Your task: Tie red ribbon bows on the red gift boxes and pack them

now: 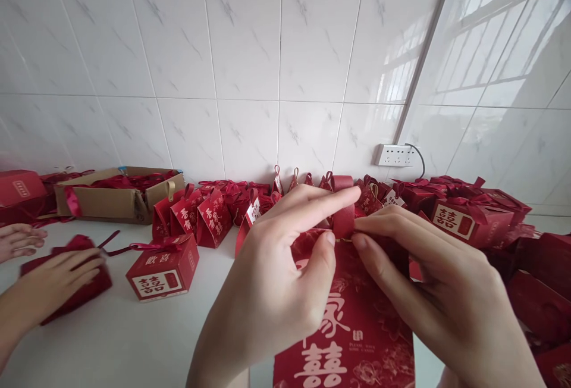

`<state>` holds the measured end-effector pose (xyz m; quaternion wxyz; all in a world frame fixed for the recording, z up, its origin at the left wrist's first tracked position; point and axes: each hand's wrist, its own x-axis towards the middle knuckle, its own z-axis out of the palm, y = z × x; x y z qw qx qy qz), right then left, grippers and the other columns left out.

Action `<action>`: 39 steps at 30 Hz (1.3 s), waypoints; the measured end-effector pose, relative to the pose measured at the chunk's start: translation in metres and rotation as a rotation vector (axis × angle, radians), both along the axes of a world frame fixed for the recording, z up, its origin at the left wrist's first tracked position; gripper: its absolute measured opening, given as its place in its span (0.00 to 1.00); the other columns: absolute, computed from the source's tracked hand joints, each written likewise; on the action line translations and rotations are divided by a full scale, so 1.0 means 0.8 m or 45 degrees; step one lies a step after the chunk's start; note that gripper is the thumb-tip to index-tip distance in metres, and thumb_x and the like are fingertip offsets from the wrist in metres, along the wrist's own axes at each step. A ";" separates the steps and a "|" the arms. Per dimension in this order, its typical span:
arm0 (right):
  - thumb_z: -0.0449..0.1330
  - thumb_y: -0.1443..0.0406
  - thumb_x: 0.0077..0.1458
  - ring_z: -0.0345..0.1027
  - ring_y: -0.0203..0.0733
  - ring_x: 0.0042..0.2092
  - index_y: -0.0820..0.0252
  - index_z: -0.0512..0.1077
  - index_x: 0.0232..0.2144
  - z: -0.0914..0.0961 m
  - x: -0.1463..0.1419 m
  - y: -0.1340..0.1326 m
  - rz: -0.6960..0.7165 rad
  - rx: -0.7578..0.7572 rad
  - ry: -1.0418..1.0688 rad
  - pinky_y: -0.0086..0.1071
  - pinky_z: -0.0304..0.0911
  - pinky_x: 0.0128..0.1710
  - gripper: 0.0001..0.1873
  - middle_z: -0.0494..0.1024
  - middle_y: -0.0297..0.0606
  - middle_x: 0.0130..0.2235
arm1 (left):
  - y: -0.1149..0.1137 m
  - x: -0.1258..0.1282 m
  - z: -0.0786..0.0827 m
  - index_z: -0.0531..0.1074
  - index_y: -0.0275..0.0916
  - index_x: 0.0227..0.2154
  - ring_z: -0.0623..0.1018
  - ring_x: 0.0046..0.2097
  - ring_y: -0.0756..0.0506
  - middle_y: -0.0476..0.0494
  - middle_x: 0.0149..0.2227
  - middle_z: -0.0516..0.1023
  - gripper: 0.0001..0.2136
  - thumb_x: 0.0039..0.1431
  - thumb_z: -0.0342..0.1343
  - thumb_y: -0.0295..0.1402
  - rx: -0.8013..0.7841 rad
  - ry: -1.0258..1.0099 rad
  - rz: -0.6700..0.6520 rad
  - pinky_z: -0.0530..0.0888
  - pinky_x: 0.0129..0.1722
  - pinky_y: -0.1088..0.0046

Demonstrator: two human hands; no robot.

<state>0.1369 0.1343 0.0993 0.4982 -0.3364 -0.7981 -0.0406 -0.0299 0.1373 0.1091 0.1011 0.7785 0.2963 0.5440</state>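
Note:
I hold a red gift box (352, 328) with pink characters upright in front of me. My left hand (276, 281) pinches its top, thumb on the flap and forefinger stretched over a red handle loop (342, 212). My right hand (446, 293) grips the same top edge from the right, fingertips meeting the loop. Both hands are closed on the box.
Another person's hands (49, 281) press a flat red box (66, 275) at the left. A small finished box (163, 269) stands on the white table (134, 334). Several red boxes line the tiled wall, with a cardboard carton (116, 197) at left and a wall socket (395, 155).

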 end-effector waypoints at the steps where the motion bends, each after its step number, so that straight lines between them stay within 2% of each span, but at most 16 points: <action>1: 0.55 0.69 0.58 0.66 0.33 0.29 0.57 0.69 0.36 0.000 0.000 0.000 0.000 -0.003 0.002 0.25 0.63 0.27 0.04 0.72 0.34 0.31 | 0.000 0.001 0.000 0.71 0.46 0.50 0.73 0.51 0.46 0.49 0.49 0.74 0.22 0.55 0.49 0.20 -0.003 0.000 -0.005 0.73 0.53 0.69; 9: 0.54 0.69 0.59 0.67 0.34 0.30 0.58 0.69 0.38 0.001 -0.005 0.003 -0.006 0.035 0.011 0.26 0.63 0.27 0.06 0.71 0.36 0.32 | 0.002 0.000 -0.001 0.70 0.47 0.51 0.72 0.53 0.45 0.48 0.49 0.74 0.23 0.56 0.50 0.20 0.009 -0.026 0.016 0.73 0.54 0.66; 20: 0.55 0.69 0.57 0.65 0.33 0.27 0.57 0.69 0.36 0.000 -0.003 -0.002 -0.017 0.035 0.028 0.25 0.62 0.25 0.04 0.71 0.33 0.31 | -0.001 0.001 0.000 0.71 0.45 0.49 0.74 0.49 0.46 0.48 0.46 0.76 0.21 0.56 0.50 0.20 -0.002 -0.034 -0.017 0.74 0.51 0.69; 25: 0.55 0.70 0.57 0.66 0.35 0.32 0.58 0.69 0.36 0.000 -0.012 -0.005 0.020 0.008 0.119 0.27 0.63 0.29 0.05 0.71 0.35 0.34 | -0.002 -0.001 -0.001 0.71 0.46 0.50 0.73 0.51 0.44 0.48 0.49 0.75 0.21 0.56 0.50 0.22 0.040 -0.063 0.027 0.74 0.51 0.67; 31: 0.55 0.69 0.58 0.66 0.35 0.31 0.57 0.68 0.35 -0.002 -0.012 -0.004 0.025 -0.042 0.149 0.27 0.62 0.28 0.03 0.71 0.35 0.34 | -0.004 0.001 -0.003 0.71 0.47 0.50 0.73 0.51 0.44 0.49 0.49 0.75 0.21 0.56 0.50 0.21 0.054 -0.067 0.018 0.74 0.51 0.68; 39: 0.55 0.70 0.57 0.68 0.37 0.34 0.58 0.68 0.37 -0.001 -0.009 -0.009 -0.006 0.022 0.141 0.29 0.64 0.31 0.05 0.71 0.38 0.38 | -0.003 0.006 -0.003 0.70 0.47 0.51 0.73 0.51 0.44 0.48 0.49 0.75 0.22 0.56 0.51 0.21 0.052 -0.112 -0.033 0.75 0.51 0.69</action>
